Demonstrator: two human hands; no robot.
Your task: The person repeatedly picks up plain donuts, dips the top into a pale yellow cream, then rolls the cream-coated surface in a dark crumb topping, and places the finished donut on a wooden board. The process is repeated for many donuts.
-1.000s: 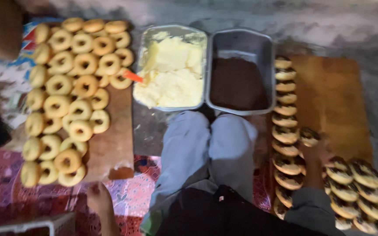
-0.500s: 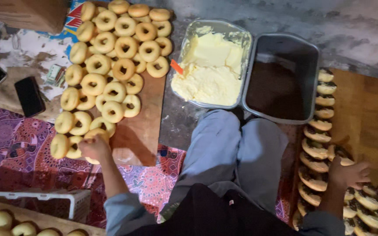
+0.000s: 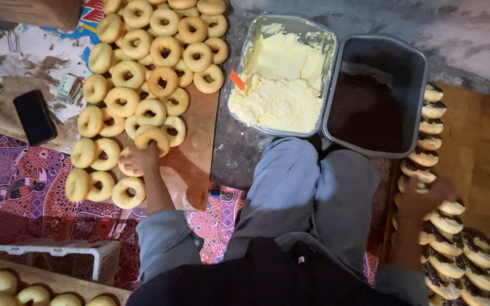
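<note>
At the far left two dark phones [image 3: 34, 116] lie on the worn floor, with a small green-and-white packet [image 3: 69, 88] just beside the wooden board [image 3: 197, 153]. The board is crowded with plain ring doughnuts [image 3: 160, 51]; only its lower right corner is bare. The left hand [image 3: 137, 160] rests near the board's lower left, fingers curled loosely over a plain doughnut [image 3: 153, 136], touching its lower edge; whether it has a real grip cannot be told.

Right of the board sits a metal tray of pale yellow cream [image 3: 282, 85], an orange tool [image 3: 236, 80] stuck at its left rim. It touches a grey tub of dark chocolate crumbs [image 3: 370, 107]. The person's grey-trousered knees [image 3: 313, 187] fill the space below both containers.

Further right, the right hand [image 3: 426, 198] is blurred and in shadow, lying on a row of chocolate-topped doughnuts [image 3: 432, 127] along the edge of a second wooden board [image 3: 483, 153]; how far it is open cannot be told. That board is bare to the right of the row.
</note>
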